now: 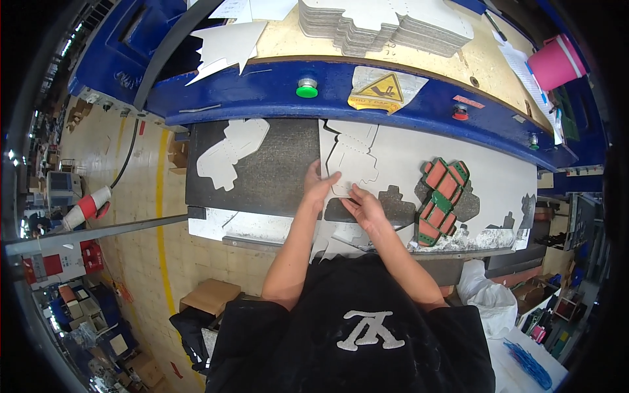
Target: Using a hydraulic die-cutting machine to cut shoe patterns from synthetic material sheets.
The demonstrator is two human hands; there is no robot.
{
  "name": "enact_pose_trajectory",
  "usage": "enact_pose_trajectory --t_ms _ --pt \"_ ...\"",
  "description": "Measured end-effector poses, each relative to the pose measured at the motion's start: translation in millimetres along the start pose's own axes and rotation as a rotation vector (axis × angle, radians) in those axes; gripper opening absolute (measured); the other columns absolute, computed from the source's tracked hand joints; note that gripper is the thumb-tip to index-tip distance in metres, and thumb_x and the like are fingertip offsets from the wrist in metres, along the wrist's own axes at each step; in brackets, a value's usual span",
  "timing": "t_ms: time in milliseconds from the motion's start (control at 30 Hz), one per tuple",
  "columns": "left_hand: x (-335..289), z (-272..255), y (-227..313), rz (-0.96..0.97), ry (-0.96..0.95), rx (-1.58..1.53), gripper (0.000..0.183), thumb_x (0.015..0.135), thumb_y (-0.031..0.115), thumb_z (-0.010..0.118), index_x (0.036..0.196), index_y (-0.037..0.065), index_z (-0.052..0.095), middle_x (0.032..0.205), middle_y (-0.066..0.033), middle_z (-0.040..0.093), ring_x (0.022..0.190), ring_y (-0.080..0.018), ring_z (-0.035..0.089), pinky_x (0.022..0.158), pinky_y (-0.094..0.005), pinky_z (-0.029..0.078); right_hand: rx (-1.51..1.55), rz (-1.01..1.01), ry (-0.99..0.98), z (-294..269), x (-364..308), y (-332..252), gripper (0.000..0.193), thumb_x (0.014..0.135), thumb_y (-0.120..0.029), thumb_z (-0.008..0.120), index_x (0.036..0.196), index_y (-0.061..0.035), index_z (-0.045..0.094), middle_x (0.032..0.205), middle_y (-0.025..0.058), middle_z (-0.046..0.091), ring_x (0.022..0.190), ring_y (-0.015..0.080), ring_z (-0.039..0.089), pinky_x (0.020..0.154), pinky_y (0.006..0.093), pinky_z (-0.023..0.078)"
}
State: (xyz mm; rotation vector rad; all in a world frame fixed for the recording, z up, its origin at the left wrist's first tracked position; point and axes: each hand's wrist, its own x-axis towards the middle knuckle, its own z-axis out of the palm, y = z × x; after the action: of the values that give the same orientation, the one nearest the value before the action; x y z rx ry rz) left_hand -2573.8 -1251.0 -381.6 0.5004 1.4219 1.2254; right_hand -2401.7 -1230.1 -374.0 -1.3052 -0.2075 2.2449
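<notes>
My left hand [318, 184] grips the left edge of a white cardboard piece [350, 160] with cut and creased outlines, its thumb on top. My right hand [365, 208] pinches the near edge of the same piece, fingers curled beneath. To the right, a large white cardboard sheet [400, 141] lies under the blue beam, with cut-out gaps along its near side. On it rests a cutting die [443, 202] with green edges and reddish foam pads. A separate cut white piece [233, 150] lies on the dark cutting mat [288, 164] to the left.
Across the far side runs a blue machine beam [242, 82] with a green button [306, 88], a red button [460, 112] and a yellow warning sticker [381, 90]. Stacked cut cardboard [386, 33] and a pink cup [555, 62] stand above it. A metal bar [105, 234] juts in at left.
</notes>
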Motion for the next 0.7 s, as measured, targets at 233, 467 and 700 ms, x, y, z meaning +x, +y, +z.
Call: enact_pose_trajectory --t_ms 233,467,700 --pt "2 0 -12 -0.034 0.083 -0.541 0.060 0.101 0.011 0.079 0.153 0.005 0.050 0.135 -0.0152 0.070 0.118 -0.0240 0.070 0.100 -0.0403 0.059 0.182 -0.099 0.183 11 1 22 0.029 0.101 -0.020 0.081 0.124 -0.0110 0.066 0.116 0.0035 0.067 0.112 0.0166 0.065 0.101 0.0394 0.057" --pt "1 -9 -2 0.410 0.350 0.514 0.070 0.090 0.026 0.090 0.147 0.005 0.056 0.117 -0.0143 0.069 0.104 -0.0236 0.067 0.088 -0.0375 0.056 0.462 -0.065 -0.119 1 15 34 0.033 0.110 -0.046 0.061 0.130 -0.0214 0.066 0.123 -0.0049 0.074 0.110 0.0141 0.067 0.086 0.0367 0.051" --pt "-15 15 33 0.345 0.215 0.883 0.041 0.090 0.040 0.086 0.103 0.002 0.079 0.091 -0.0159 0.072 0.084 -0.0325 0.067 0.079 -0.0437 0.054 0.348 -0.108 -0.147 -8 42 41 0.030 0.117 -0.035 0.047 0.135 -0.0182 0.064 0.127 -0.0026 0.074 0.110 0.0135 0.069 0.084 0.0324 0.052"
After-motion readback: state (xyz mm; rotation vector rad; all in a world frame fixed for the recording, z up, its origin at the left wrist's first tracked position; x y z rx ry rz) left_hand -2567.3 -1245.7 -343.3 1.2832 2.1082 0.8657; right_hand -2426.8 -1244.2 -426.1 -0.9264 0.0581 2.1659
